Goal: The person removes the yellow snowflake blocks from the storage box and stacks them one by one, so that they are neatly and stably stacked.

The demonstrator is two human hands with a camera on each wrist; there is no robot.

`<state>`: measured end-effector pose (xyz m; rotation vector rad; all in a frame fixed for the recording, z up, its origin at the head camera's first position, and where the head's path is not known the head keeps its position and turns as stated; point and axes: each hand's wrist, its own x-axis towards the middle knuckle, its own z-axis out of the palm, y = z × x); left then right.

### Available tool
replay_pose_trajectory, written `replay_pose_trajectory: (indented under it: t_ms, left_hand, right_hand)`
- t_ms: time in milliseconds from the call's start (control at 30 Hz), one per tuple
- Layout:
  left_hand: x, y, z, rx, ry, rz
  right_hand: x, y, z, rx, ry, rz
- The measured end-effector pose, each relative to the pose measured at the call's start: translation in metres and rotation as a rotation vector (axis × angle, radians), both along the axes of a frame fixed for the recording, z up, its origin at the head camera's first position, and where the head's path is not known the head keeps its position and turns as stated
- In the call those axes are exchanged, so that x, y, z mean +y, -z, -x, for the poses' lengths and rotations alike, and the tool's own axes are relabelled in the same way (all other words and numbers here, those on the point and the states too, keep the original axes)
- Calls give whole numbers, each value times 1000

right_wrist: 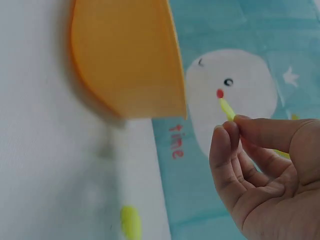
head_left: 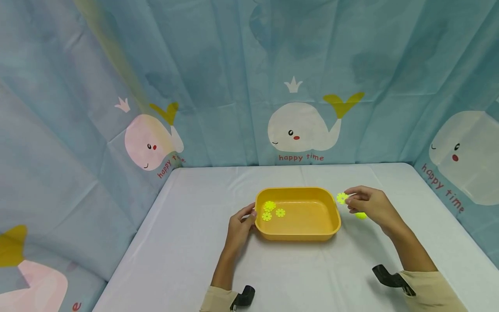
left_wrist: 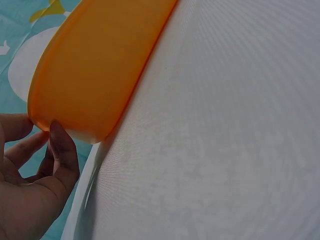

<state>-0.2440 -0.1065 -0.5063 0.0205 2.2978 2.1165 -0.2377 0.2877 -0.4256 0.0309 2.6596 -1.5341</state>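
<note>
A yellow rectangular tray with rounded corners stands on the white table. Several neon-yellow flower-shaped pieces lie at the left end inside it. My left hand pinches the tray's left rim between thumb and fingers; in the left wrist view that hand grips the rim's corner. Just past the tray's right end, my right hand pinches one thin flower piece by its edge, held above the table. Seen edge-on in the right wrist view, this flower piece sticks out from the fingertips.
Another neon-yellow piece lies on the table beneath the right hand, partly hidden by it. A blue curtain printed with whales hangs behind and at both sides of the white table. Black wrist mounts sit at the sleeves.
</note>
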Motion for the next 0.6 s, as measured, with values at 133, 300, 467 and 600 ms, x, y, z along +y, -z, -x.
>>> replay_pose_trajectory:
  t_ms: [133, 300, 467, 600]
  left_hand:
    - [0, 0, 0, -3, -2, 1]
    - [1, 0, 0, -8, -5, 0]
    - [0, -1, 0, -12, -3, -4]
    - [0, 0, 0, -9, 1, 0]
  right_hand:
    - [13, 8, 0, -6, 18, 26]
    - [24, 16, -1, -26, 52, -7]
    - [34, 25, 0, -49, 80, -54]
    - [41, 32, 2, -95, 104, -67]
